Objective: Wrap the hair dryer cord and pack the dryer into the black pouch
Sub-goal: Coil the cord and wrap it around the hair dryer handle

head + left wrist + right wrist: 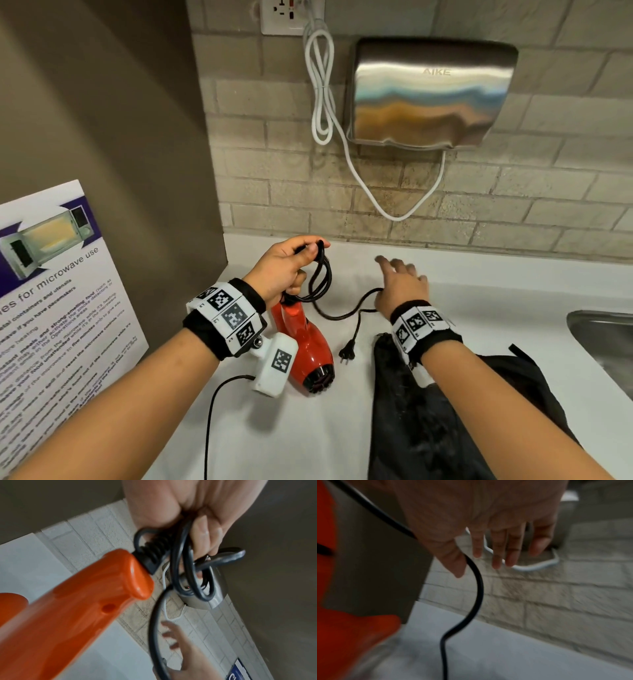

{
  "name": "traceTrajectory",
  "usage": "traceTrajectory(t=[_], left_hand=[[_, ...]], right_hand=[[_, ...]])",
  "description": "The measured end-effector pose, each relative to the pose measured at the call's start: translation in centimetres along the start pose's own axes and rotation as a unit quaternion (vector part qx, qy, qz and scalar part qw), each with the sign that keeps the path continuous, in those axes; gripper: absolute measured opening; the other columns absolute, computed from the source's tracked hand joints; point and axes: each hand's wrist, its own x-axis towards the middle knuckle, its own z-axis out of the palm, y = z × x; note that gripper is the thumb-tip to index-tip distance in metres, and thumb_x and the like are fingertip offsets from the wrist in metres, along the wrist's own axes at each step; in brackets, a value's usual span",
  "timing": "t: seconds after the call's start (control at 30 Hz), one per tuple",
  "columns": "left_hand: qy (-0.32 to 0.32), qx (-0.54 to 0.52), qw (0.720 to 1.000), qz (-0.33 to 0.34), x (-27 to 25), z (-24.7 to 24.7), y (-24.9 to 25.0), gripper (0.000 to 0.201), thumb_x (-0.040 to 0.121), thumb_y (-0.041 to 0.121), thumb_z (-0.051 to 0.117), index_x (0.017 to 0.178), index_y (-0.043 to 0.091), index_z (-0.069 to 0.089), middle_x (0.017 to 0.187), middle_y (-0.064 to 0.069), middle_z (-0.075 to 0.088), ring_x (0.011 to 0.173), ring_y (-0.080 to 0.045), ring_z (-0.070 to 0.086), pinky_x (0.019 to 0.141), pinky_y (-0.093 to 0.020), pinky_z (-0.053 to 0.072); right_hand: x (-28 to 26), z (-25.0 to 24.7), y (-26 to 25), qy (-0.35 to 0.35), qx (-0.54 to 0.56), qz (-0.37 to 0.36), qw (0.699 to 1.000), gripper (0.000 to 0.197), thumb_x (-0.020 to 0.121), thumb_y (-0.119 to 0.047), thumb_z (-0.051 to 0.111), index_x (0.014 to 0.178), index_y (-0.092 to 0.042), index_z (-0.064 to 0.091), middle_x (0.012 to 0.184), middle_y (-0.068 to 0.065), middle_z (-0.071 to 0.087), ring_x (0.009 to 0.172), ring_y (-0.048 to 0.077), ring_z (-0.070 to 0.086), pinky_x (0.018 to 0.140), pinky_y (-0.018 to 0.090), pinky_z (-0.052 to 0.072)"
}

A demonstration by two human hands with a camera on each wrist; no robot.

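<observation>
**Cord half coiled, dryer on the counter**

At the far left, a microwave-use poster (51, 294) leans against the brown wall. Just right of it, the left hand (284, 270) is closed around several loops of the black cord (320, 277), with the thumb pressing the top of the bundle; the left wrist view shows the fingers (204, 536) curled around those loops close to the ribbed strain relief. Below that hand the red hair dryer (306, 346) lies on the white counter (479, 274), its handle toward the hand and its nozzle toward the near edge. From the coil, the loose part of the cord runs right across the counter to the right hand (400, 287), and the plug (346, 354) lies flat near the dryer. The right hand is wide, its fingers straight and spread; in the right wrist view the cord (476, 582) passes under the palm beside the thumb, though whether the thumb pinches it I cannot tell. Under the right forearm, the black pouch (445, 421) lies crumpled on the near counter. Farther right, a sink (603, 339) edge shows. On the tiled far wall hangs a steel hand dryer (431, 92).
</observation>
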Motion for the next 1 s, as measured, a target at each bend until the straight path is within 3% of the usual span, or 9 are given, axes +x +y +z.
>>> traceTrajectory(t=[0.07, 0.17, 0.3, 0.4, 0.53, 0.67, 0.87, 0.93, 1.0], left_hand=[[0.002, -0.003, 1.0, 0.011, 0.2, 0.3, -0.1, 0.021, 0.096, 0.014, 0.04, 0.092, 0.021, 0.06, 0.055, 0.017, 0.054, 0.03, 0.0, 0.02, 0.033, -0.012, 0.016], [0.005, 0.004, 1.0, 0.026, 0.3, 0.6, -0.1, 0.02, 0.096, 0.014, 0.04, 0.092, 0.021, 0.059, 0.051, 0.018, 0.055, 0.028, 0.0, 0.021, 0.032, -0.012, 0.015], [0.01, 0.004, 0.999, 0.04, 0.3, 1.0, -0.2, 0.019, 0.095, 0.011, 0.043, 0.092, 0.02, 0.06, 0.05, 0.015, 0.051, 0.029, -0.001, 0.02, 0.033, -0.011, 0.015], [0.016, 0.008, 0.999, 0.049, 0.4, 1.1, -0.4, 0.021, 0.094, 0.009, 0.044, 0.09, 0.021, 0.061, 0.061, 0.004, 0.042, 0.029, -0.001, 0.02, 0.034, -0.011, 0.016], [0.013, 0.008, 0.999, 0.047, 0.1, 1.1, -0.3, 0.021, 0.094, 0.009, 0.044, 0.091, 0.021, 0.061, 0.07, -0.001, 0.041, 0.03, -0.002, 0.02, 0.032, -0.012, 0.018], [0.006, -0.001, 1.0, 0.028, -0.1, 1.3, -0.2, 0.02, 0.095, 0.013, 0.044, 0.09, 0.021, 0.061, 0.075, 0.002, 0.048, 0.031, -0.002, 0.02, 0.034, -0.011, 0.017], [-0.052, -0.003, 0.999, -0.01, -0.8, 0.7, 0.0, 0.025, 0.097, 0.014, 0.036, 0.085, 0.018, 0.057, 0.074, 0.003, 0.059, 0.031, -0.001, 0.018, 0.035, -0.009, 0.019], [-0.056, 0.008, 0.998, -0.005, -0.9, 0.3, -0.1, 0.025, 0.097, 0.014, 0.035, 0.084, 0.018, 0.056, 0.078, 0.0, 0.058, 0.031, -0.001, 0.018, 0.035, -0.009, 0.019], [-0.052, 0.019, 0.998, 0.01, -0.8, 0.2, -0.1, 0.023, 0.096, 0.014, 0.036, 0.085, 0.018, 0.055, 0.081, -0.002, 0.054, 0.031, -0.001, 0.019, 0.036, -0.009, 0.019]], right_hand=[[-1.3, -1.0, -1.8, -0.001, 0.001, -0.112, 0.994, 0.085, 0.07, -0.014, 0.057, 0.141, -0.032, 0.014, 0.147, 0.001, 0.03, 0.136, 0.023, 0.026, 0.111, 0.049, 0.021], [-2.7, -1.6, -3.8, -0.116, 0.113, -0.202, 0.966, 0.088, 0.068, -0.008, 0.055, 0.142, -0.033, 0.015, 0.145, 0.0, 0.037, 0.136, 0.02, 0.029, 0.116, 0.05, 0.01], [-3.3, -1.2, -5.5, -0.19, 0.391, -0.192, 0.88, 0.053, 0.078, 0.0, 0.051, 0.129, -0.016, 0.046, 0.124, 0.008, 0.057, 0.118, 0.021, 0.051, 0.104, 0.037, 0.041], [-3.3, -0.7, -6.2, -0.182, 0.471, -0.217, 0.835, 0.034, 0.086, 0.006, 0.05, 0.118, -0.004, 0.055, 0.116, 0.015, 0.062, 0.107, 0.023, 0.059, 0.098, 0.034, 0.044], [-3.1, 0.0, -5.9, -0.195, 0.526, -0.19, 0.805, 0.026, 0.083, 0.006, 0.057, 0.108, 0.001, 0.057, 0.083, -0.006, 0.063, 0.062, 0.0, 0.058, 0.067, 0.021, 0.051], [-2.7, 0.4, -6.0, -0.171, 0.536, -0.173, 0.808, 0.015, 0.08, 0.011, 0.058, 0.088, -0.001, 0.057, 0.069, 0.0, 0.056, 0.055, 0.002, 0.051, 0.058, 0.019, 0.044], [-0.2, -0.1, -3.6, -0.047, 0.562, -0.063, 0.823, 0.032, 0.08, 0.015, 0.054, 0.063, -0.011, 0.043, 0.063, 0.008, 0.052, 0.045, 0.001, 0.058, 0.061, 0.023, 0.049], [0.1, -0.8, -3.1, -0.037, 0.529, -0.075, 0.845, 0.034, 0.082, 0.012, 0.053, 0.064, -0.014, 0.041, 0.064, 0.008, 0.049, 0.047, 0.008, 0.053, 0.056, 0.021, 0.045], [0.0, -1.8, -3.0, -0.065, 0.492, -0.14, 0.857, 0.029, 0.082, 0.007, 0.055, 0.069, -0.019, 0.047, 0.069, 0.003, 0.049, 0.061, 0.012, 0.047, 0.062, 0.022, 0.04]])
